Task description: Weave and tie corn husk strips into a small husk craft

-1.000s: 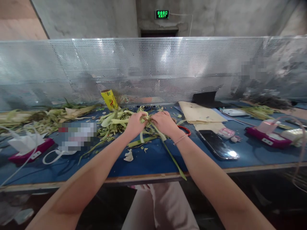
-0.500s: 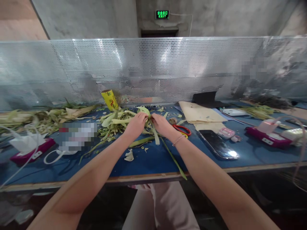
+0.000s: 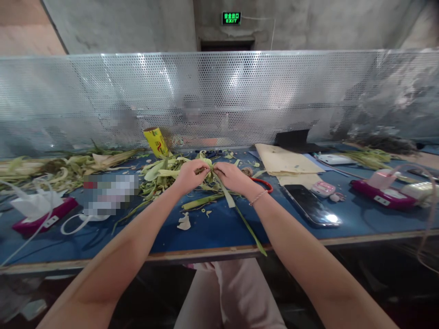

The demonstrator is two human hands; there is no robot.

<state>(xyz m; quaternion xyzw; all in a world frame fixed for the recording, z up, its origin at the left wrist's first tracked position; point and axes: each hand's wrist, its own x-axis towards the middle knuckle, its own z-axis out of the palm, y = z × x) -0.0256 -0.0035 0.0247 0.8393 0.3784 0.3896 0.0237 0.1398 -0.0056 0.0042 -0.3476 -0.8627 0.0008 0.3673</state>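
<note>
My left hand (image 3: 192, 175) and my right hand (image 3: 235, 176) meet over the middle of the table, fingertips nearly touching. Both are closed in a pinch on a pale green corn husk (image 3: 226, 194), whose flat strip hangs down below my right fingers. The exact grip is hidden behind the fingers. A heap of corn husks (image 3: 158, 174) lies just left of and behind my left hand. Beside my right wrist shows a red loop handle (image 3: 266, 183), partly covered by the hand. A long green strip (image 3: 252, 234) runs from below my hands to the table's front edge.
On the blue table (image 3: 209, 237) lie a white husk scrap (image 3: 184, 221) and a dark phone (image 3: 310, 205). Brown paper sheets (image 3: 286, 160) lie right of centre. A yellow tube (image 3: 157, 141) leans near the perforated metal screen (image 3: 226, 91). Purple power strips (image 3: 380, 194) sit at both sides.
My fingers have shifted slightly at the husk, and my left hand has moved a little left. The hanging strip now slants more to the right.
</note>
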